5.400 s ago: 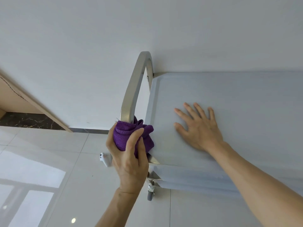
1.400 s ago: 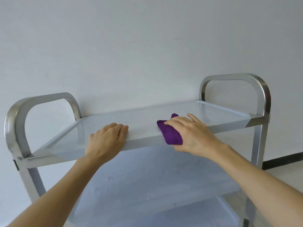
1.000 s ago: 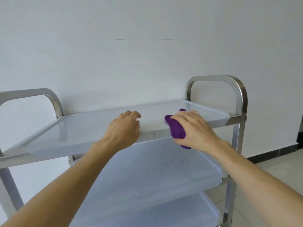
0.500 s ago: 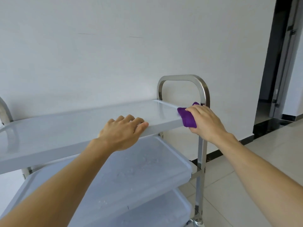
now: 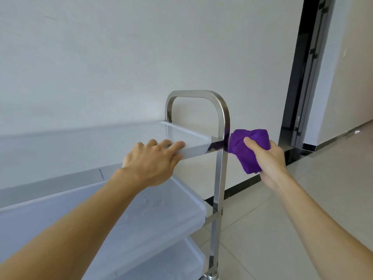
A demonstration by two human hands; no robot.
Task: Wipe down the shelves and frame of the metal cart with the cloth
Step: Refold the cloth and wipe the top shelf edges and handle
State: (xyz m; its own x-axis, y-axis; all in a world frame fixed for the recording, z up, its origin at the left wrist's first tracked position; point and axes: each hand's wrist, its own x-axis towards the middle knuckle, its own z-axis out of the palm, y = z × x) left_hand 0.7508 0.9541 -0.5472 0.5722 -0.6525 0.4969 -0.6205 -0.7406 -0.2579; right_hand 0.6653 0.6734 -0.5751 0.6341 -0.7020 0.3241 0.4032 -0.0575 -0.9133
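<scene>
Gripping the bunched purple cloth (image 5: 249,149), the right hand (image 5: 266,158) holds it just right of the cart's near right upright post (image 5: 221,168), at the height of the top shelf (image 5: 113,142). The cloth's left edge touches or nearly touches the post; its purple reflection shows in the polished metal at the shelf's corner. The left hand (image 5: 153,162) lies on the shelf's near rim, fingers fairly straight over the edge and thumb below, bracing the cart rather than clenching anything.

The relation that matters is the post's long axis. It runs vertically, from the curved handle (image 5: 197,93) above down past the middle shelf (image 5: 121,215) and the bottom shelf (image 5: 161,263) to the caster (image 5: 210,276) at the floor. The cloth sits beside that post, and the right hand is plainly the nearer one, so the likely next stroke follows the post up or down, with the left hand steadying.

Compared with half a second ago, the cloth has left the shelf's front corner, where it was pressed on the near rim, and gone round to the outer side of the post. The left hand has shifted right along the rim, and the view has swung right, showing more of the dark door frame (image 5: 302,77).
</scene>
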